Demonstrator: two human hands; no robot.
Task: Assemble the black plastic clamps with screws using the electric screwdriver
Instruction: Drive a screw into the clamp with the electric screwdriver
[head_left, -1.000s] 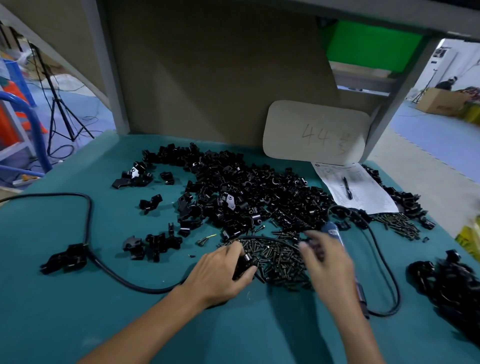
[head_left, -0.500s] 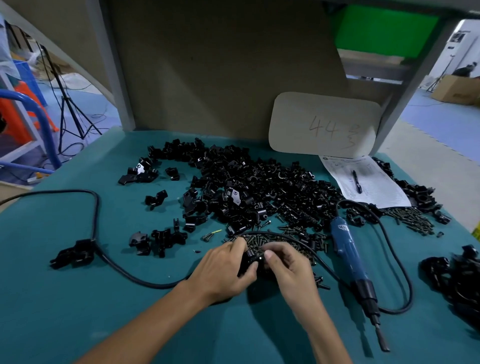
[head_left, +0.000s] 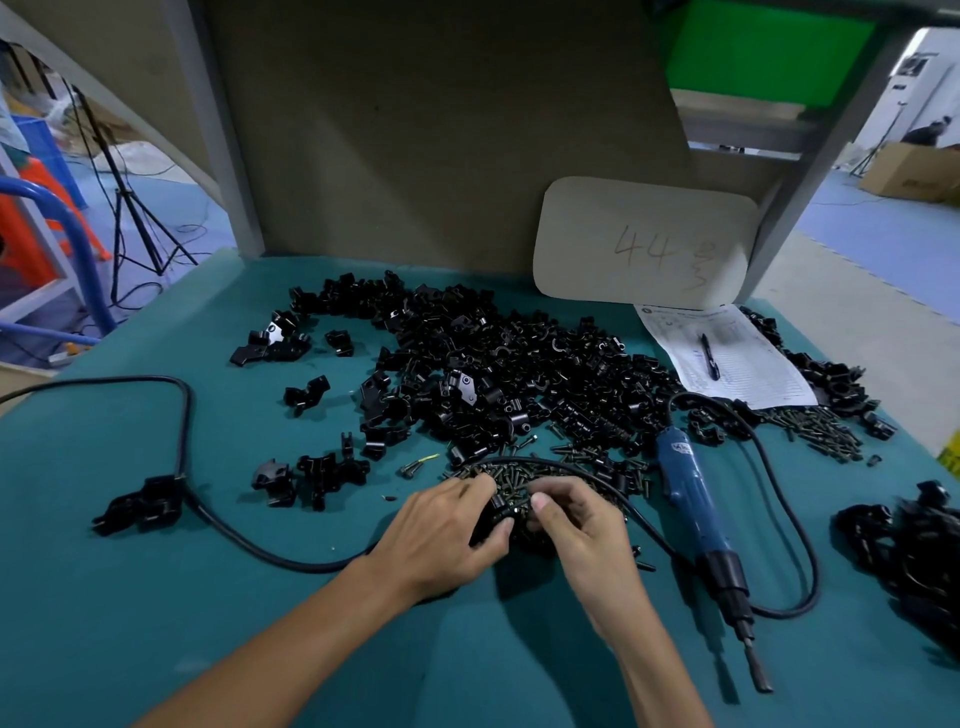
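Clamp (head_left: 497, 515) held between both hands, at the near edge of the screws (head_left: 519, 478).
We see the left hand (head_left: 447, 530) curled round the clamp and the right hand (head_left: 576, 525) pinching its other side. The screwdriver (head_left: 696, 499) lies ungripped on the bench (head_left: 156, 597), just right of the right hand. The clamp heap (head_left: 493, 374) lies beyond.

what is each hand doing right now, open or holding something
Left hand: grips a black clamp.
Right hand: fingers curled, pinching at the same clamp; whether it holds anything else cannot be told.
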